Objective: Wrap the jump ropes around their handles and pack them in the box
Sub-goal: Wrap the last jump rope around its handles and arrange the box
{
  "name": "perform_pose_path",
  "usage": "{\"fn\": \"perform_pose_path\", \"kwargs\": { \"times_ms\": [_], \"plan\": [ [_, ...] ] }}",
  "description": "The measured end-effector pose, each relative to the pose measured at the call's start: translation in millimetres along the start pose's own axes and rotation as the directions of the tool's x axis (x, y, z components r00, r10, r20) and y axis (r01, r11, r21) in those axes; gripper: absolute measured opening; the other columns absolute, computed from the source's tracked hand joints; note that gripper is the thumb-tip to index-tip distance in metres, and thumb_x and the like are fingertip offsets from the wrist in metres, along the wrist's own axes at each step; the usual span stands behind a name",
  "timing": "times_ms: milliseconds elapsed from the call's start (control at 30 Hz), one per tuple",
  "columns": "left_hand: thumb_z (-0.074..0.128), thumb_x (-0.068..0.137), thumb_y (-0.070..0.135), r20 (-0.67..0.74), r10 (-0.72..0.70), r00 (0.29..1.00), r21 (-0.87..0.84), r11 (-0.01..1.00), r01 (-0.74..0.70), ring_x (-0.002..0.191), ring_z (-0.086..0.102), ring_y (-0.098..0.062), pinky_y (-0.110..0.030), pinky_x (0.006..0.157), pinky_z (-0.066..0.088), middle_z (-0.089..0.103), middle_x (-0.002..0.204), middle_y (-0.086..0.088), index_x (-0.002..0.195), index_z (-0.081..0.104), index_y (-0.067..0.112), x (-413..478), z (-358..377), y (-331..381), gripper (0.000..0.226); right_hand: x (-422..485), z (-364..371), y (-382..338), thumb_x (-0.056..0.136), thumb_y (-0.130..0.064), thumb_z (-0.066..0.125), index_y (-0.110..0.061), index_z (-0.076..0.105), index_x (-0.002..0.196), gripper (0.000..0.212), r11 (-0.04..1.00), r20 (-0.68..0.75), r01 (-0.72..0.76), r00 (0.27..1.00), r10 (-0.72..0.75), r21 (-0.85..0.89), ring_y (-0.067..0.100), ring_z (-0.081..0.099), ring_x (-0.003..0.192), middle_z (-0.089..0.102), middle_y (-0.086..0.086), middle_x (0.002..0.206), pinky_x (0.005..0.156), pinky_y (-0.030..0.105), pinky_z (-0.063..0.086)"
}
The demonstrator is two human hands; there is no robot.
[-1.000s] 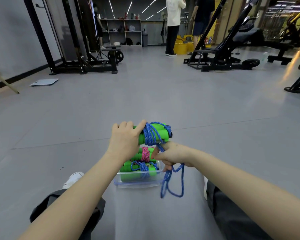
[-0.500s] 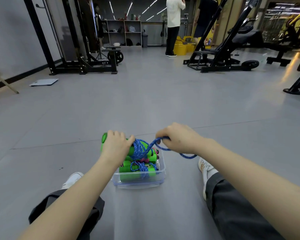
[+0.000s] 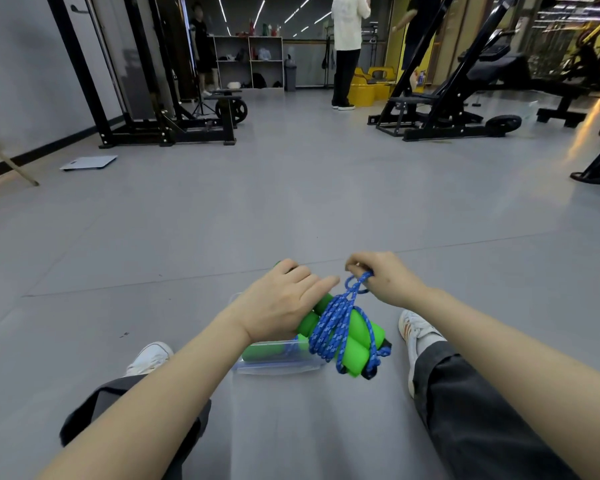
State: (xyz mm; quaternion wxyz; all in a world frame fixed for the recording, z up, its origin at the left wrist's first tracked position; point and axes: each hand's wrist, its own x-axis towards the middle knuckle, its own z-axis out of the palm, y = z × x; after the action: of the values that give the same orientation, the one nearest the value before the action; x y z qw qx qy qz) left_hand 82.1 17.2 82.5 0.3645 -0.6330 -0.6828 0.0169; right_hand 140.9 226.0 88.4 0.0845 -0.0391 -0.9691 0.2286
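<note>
The clear box (image 3: 274, 367) sits on the grey floor (image 3: 291, 202) between the person's two legs. Beyond the box the floor lies bare and wide, so a hand could pass there freely. Left of the box a knee (image 3: 136, 403) and a white shoe (image 3: 149, 358) narrow the way; right of the box the other shoe (image 3: 414, 329) and trouser leg (image 3: 465, 410) do the same. Over the box's opening the left hand (image 3: 281, 303) and the green handles (image 3: 355, 336), wound with blue rope (image 3: 329, 329), block most of the way down. The right hand (image 3: 385, 278) hangs just beyond the box's right side.
</note>
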Motion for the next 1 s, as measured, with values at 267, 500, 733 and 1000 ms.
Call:
{"fn": "perform_pose_path", "kwargs": {
  "times_ms": [267,500,733,1000],
  "plan": [
    [0.063,0.055,0.018,-0.018,-0.150,0.989,-0.073,0.986,0.148,0.061,0.052,-0.023,-0.029,0.060,0.041,0.055,0.073,-0.001,0.129,0.040,0.028,9.6,-1.6,7.1,0.077,-19.9,31.5,-19.3,0.090,-0.035,0.056,-0.019,0.056,0.095,0.017,0.945,0.411,-0.262,0.897,0.163,0.197,0.015,0.045,0.097,0.051,-0.006,0.087,0.092,0.017,0.041],
    [0.048,0.072,0.020,0.145,-0.684,0.715,-0.017,0.721,0.693,0.076,0.062,-0.032,-0.032,0.064,0.036,0.061,0.080,-0.006,0.132,0.047,0.029,-8.2,2.6,-15.9,0.061,-23.5,31.6,-40.3,0.088,-0.012,0.053,-0.010,0.053,0.083,0.005,0.774,0.481,-0.375,0.870,0.105,0.510,0.019,0.037,0.045,0.061,0.008,0.070,0.039,0.017,0.034],
    [0.048,0.085,0.020,0.265,-0.863,0.429,0.205,0.485,0.850,0.096,0.059,-0.030,-0.032,0.074,0.036,0.062,0.103,-0.006,0.138,0.034,0.030,-33.2,11.9,-31.8,0.056,-24.6,47.2,-62.0,0.091,-0.031,0.055,-0.022,0.052,0.102,0.014,0.588,0.536,-0.552,0.814,0.225,0.591,0.013,0.031,0.046,0.063,0.004,0.077,0.041,0.018,0.027],
    [0.045,0.087,0.017,0.368,-0.890,0.270,0.487,0.432,0.759,0.094,0.057,-0.026,-0.032,0.071,0.028,0.059,0.104,-0.005,0.131,0.033,0.026,-56.2,13.6,-35.8,0.046,-19.6,17.6,-80.6,0.077,-0.002,0.064,-0.026,0.035,0.138,0.072,0.745,0.121,-0.329,0.939,0.321,0.580,0.013,0.048,0.064,0.051,0.003,0.100,0.054,0.022,0.040]
  ]
}}
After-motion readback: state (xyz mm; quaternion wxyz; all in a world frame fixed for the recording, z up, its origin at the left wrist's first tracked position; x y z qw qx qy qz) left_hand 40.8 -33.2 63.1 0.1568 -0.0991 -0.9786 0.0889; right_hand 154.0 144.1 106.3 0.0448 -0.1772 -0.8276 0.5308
